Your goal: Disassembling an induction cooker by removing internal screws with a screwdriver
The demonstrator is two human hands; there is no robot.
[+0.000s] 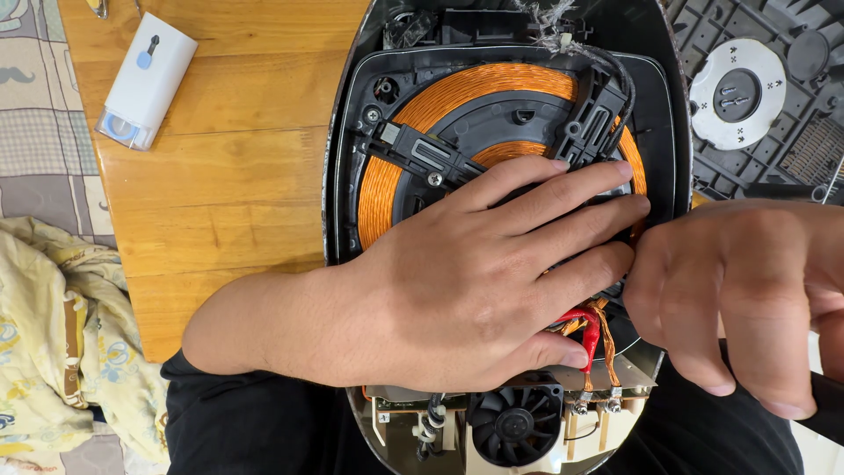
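Head view: left hand (466, 281) laid flat, fingers spread and straight, over the orange copper coil (396, 167) of an opened induction cooker (338, 132); nothing gripped, palm simply pressing down. Right hand (738, 290) just beside the left fingertips, curled shut around a dark tool handle (826, 405), only partly in view at the frame edge; working tip hidden behind the left fingers. Coil mostly visible beyond the left fingers, on its black carrier (422, 154); red sleeved leads (587, 330) under the left thumb, small black fan (514, 420) nearer the body than the thumb.

Likely a matter of steadying the coil while working at its edge. Best done with even downward pressure, not sliding across the fine windings. Worth keeping the thumb off the red leads and their terminals to avoid straining them. Worth keeping the tool square, with slow turns, fingertips clear of its tip. White case (145, 79) far off past the left wrist on the wooden table (237, 158).
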